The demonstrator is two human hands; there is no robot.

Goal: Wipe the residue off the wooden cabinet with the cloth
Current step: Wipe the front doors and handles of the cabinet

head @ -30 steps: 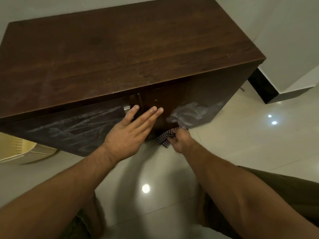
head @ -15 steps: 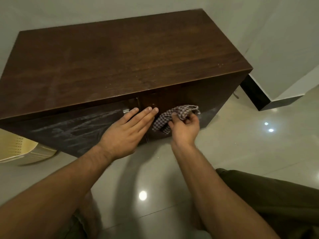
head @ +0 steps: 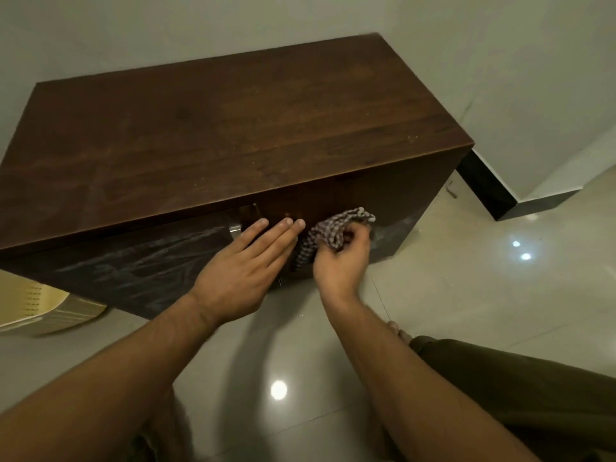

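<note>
The right hand (head: 340, 261), clutching the checked cloth (head: 333, 228), has climbed from the foot to the top of the cabinet (head: 233, 128) front's right side. The left hand (head: 243, 265) rests flat beside it. White streaks (head: 133, 261) still cover the left door.

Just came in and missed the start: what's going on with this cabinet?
A person is wiping the front of the wooden cabinet. The right hand grips a checkered cloth against the right door, while the left hand rests flat on the front beside it. White residue streaks show on the left door.
</note>
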